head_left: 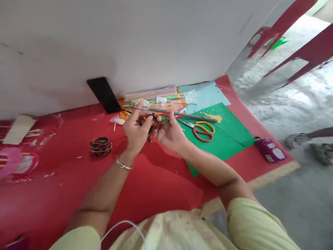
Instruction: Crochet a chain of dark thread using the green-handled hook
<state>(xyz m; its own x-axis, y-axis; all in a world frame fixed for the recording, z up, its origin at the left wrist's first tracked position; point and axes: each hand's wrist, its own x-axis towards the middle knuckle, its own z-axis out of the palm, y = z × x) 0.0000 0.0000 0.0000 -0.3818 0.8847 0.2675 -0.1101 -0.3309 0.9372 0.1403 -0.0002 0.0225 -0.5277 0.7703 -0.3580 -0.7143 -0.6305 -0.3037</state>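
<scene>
Both hands meet above the red cloth [156, 180]. My left hand [136, 128] is closed on a small dark piece of yarn work [150, 129], its thumb and fingers pinched together. My right hand [168, 132] touches the same piece from the other side, fingers curled and thumb raised; its grip is partly hidden. A thin dark needle or wire passes by the left fingertips. A dark multicoloured yarn ball [100, 146] lies to the left, with a strand running toward my left hand. Scissors with red and yellow handles [203, 131] lie right of my hands.
A black phone [104, 95] leans on the white wall. Behind my hands are pastel sticks [151, 93], a grey rod [187, 114] and light-blue paper [205, 95]. Green paper [221, 146] and a purple pouch [271, 150] lie right. Plastic packets [19, 161] sit left. A person's feet show far right.
</scene>
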